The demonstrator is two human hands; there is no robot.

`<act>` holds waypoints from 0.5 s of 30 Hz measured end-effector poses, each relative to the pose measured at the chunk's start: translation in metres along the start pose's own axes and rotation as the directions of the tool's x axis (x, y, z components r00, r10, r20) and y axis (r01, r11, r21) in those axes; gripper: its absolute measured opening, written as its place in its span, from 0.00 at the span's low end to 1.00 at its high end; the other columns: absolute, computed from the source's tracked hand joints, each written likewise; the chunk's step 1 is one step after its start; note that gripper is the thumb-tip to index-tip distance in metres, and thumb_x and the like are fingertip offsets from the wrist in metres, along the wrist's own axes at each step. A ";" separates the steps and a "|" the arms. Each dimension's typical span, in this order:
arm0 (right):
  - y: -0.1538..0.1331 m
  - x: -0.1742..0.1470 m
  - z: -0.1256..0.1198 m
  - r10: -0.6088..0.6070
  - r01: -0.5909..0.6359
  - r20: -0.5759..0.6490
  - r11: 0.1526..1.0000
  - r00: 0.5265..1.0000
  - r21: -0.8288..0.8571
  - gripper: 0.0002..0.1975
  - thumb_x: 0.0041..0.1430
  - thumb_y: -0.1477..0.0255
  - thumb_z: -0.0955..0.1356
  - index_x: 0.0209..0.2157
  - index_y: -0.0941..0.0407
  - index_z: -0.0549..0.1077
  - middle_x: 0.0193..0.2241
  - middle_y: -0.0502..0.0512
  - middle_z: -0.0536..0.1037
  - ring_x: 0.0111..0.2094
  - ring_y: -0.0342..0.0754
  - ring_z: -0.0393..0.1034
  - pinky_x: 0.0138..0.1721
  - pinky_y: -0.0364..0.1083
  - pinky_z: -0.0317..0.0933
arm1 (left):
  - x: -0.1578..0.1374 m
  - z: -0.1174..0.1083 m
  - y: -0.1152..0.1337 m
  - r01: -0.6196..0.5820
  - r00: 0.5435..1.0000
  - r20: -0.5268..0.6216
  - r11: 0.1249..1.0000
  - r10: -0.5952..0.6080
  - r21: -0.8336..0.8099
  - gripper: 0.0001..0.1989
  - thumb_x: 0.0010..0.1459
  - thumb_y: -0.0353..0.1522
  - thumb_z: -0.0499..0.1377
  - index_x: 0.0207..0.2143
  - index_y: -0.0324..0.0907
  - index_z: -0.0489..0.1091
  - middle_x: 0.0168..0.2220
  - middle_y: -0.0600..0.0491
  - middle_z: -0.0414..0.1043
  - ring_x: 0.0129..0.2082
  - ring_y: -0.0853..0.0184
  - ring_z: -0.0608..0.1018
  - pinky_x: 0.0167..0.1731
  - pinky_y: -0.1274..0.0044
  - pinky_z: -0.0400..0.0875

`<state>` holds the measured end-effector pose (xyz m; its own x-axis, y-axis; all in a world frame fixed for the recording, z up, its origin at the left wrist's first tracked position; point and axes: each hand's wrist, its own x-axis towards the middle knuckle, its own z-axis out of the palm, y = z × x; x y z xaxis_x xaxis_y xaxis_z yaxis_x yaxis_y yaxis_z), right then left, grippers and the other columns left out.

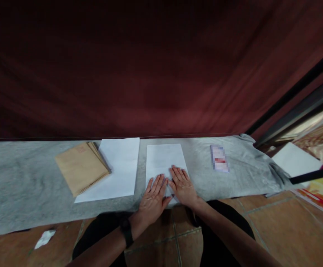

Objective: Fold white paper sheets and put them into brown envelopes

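Note:
A white sheet of paper point(164, 157) lies on the grey cloth in front of me. My left hand point(153, 196) rests flat on its lower part, fingers stretched out and pointing away from me. Beside it, my right hand point(183, 187) also lies flat on the sheet, near its right edge, with the fingers a little apart. The two hands almost touch at the thumbs and cover the sheet's near portion. Left of this sheet are larger white paper sheets point(119, 167), partly covered by a stack of brown envelopes point(80, 167).
A grey cloth point(25, 178) covers the long, narrow surface. On its right part lies a small printed slip point(219, 158), its print blurred. A dark red curtain point(150, 74) hangs behind. Crumpled white paper point(45, 238) is on the tiled floor, and a dark frame point(297, 107) stands at right.

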<state>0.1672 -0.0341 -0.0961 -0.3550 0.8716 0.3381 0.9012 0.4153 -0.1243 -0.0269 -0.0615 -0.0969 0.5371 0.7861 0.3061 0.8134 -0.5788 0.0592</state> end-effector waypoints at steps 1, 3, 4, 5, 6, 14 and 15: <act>0.004 -0.001 -0.001 0.012 -0.012 0.002 1.000 1.000 -0.011 0.28 0.74 0.63 0.58 0.70 0.59 0.57 0.69 0.62 0.59 0.69 0.55 0.55 0.69 0.57 0.48 | -0.001 -0.003 -0.004 0.000 1.000 0.003 1.000 0.000 0.002 0.34 0.69 0.47 0.50 0.69 0.36 0.54 0.70 0.39 0.55 0.71 0.54 0.57 0.68 0.57 0.55; 0.012 -0.003 -0.004 0.036 -0.035 0.014 0.999 0.999 -0.031 0.28 0.74 0.62 0.58 0.69 0.60 0.57 0.68 0.63 0.60 0.68 0.56 0.56 0.69 0.57 0.48 | -0.001 -0.009 -0.012 0.003 1.000 0.007 1.000 -0.003 0.012 0.35 0.68 0.48 0.50 0.70 0.36 0.54 0.70 0.39 0.55 0.70 0.54 0.58 0.67 0.58 0.56; 0.017 -0.005 -0.005 0.046 -0.045 0.022 0.998 0.999 -0.040 0.29 0.74 0.62 0.58 0.69 0.61 0.57 0.68 0.63 0.60 0.68 0.56 0.56 0.68 0.58 0.48 | -0.002 -0.012 -0.016 0.001 1.000 0.010 1.000 -0.001 0.016 0.36 0.68 0.48 0.51 0.70 0.36 0.54 0.70 0.38 0.54 0.70 0.53 0.59 0.67 0.58 0.56; 0.021 -0.007 -0.006 0.056 -0.055 0.031 0.997 0.998 -0.049 0.29 0.74 0.62 0.58 0.69 0.61 0.57 0.68 0.63 0.60 0.68 0.56 0.56 0.68 0.58 0.48 | -0.003 -0.014 -0.020 -0.007 1.000 0.015 1.000 0.007 0.020 0.36 0.68 0.49 0.51 0.70 0.36 0.54 0.70 0.38 0.54 0.70 0.53 0.59 0.67 0.58 0.56; 0.026 -0.009 -0.007 0.068 -0.066 0.037 0.996 0.997 -0.057 0.29 0.74 0.61 0.58 0.70 0.60 0.56 0.68 0.63 0.60 0.68 0.57 0.56 0.68 0.58 0.48 | -0.005 -0.017 -0.023 -0.023 0.999 0.023 0.999 0.023 0.022 0.37 0.67 0.50 0.51 0.70 0.37 0.54 0.70 0.38 0.54 0.70 0.52 0.58 0.67 0.57 0.55; 0.046 -0.017 -0.008 0.143 -0.137 0.060 0.986 0.988 -0.094 0.29 0.74 0.61 0.56 0.69 0.61 0.58 0.68 0.65 0.61 0.69 0.58 0.55 0.67 0.59 0.49 | -0.016 -0.031 -0.023 -0.163 0.981 0.114 0.986 0.157 0.041 0.29 0.69 0.44 0.53 0.70 0.54 0.53 0.72 0.50 0.52 0.72 0.55 0.54 0.69 0.50 0.42; 0.046 -0.015 -0.008 0.156 -0.149 0.060 0.984 0.986 -0.097 0.29 0.74 0.61 0.56 0.69 0.61 0.57 0.68 0.65 0.60 0.69 0.58 0.54 0.67 0.58 0.49 | -0.014 -0.031 -0.023 -0.161 0.981 0.120 0.986 0.155 0.041 0.28 0.69 0.43 0.52 0.70 0.54 0.54 0.72 0.50 0.52 0.72 0.55 0.54 0.69 0.49 0.43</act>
<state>0.2162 -0.0300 -0.0994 -0.2247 0.9397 0.2577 0.9639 0.2531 -0.0825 -0.0603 -0.0660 -0.0736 0.6793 0.7074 0.1952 0.7250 -0.6881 -0.0295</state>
